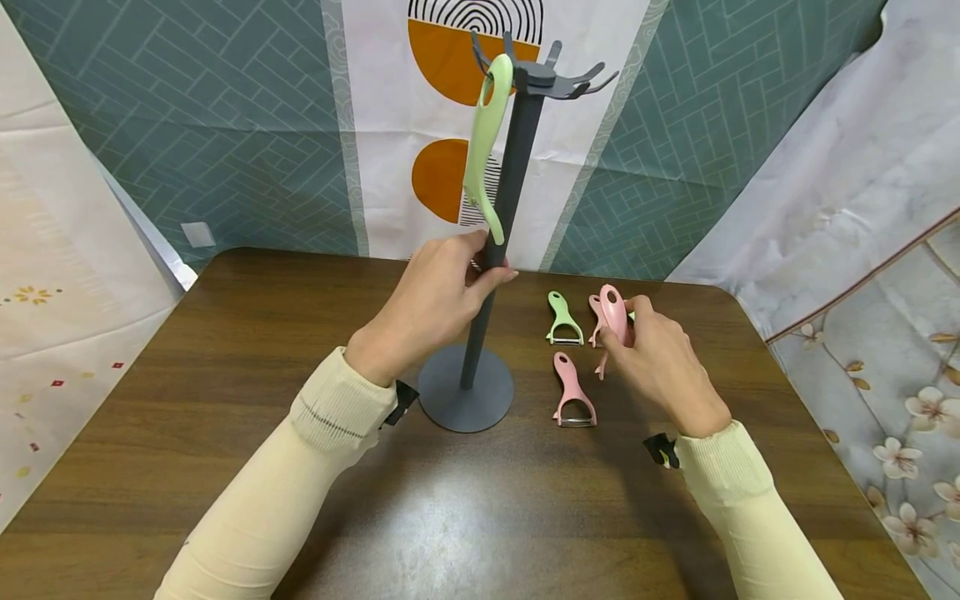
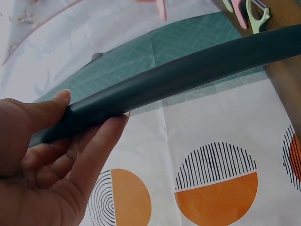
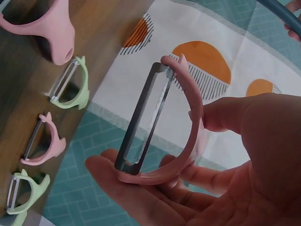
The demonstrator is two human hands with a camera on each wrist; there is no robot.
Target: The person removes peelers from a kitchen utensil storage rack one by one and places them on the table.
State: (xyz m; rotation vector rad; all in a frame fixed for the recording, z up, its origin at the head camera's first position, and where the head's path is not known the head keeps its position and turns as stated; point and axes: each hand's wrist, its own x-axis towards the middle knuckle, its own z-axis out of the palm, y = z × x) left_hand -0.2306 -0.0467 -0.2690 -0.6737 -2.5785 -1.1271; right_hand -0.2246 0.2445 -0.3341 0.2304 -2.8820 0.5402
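Observation:
A dark grey hook stand (image 1: 517, 167) rises from a round base (image 1: 465, 408) on the table. My left hand (image 1: 435, 287) holds its post partway up, thumb and fingers around it in the left wrist view. From a hook at the stand's top left hangs a green peeler (image 1: 483, 137). My right hand (image 1: 663, 358) pinches a pink peeler (image 1: 613, 310) above the table, right of the stand. In the right wrist view its metal blade (image 3: 141, 117) faces away from the palm, and the fingers partly cover its handle.
On the wooden table (image 1: 315, 317) lie a green peeler (image 1: 561, 312), a nearer pink peeler (image 1: 570, 383) and another pink peeler (image 1: 595, 307) partly behind the held one. The right wrist view shows a further green peeler (image 3: 35, 193). Patterned cloth (image 1: 247, 142) hangs behind.

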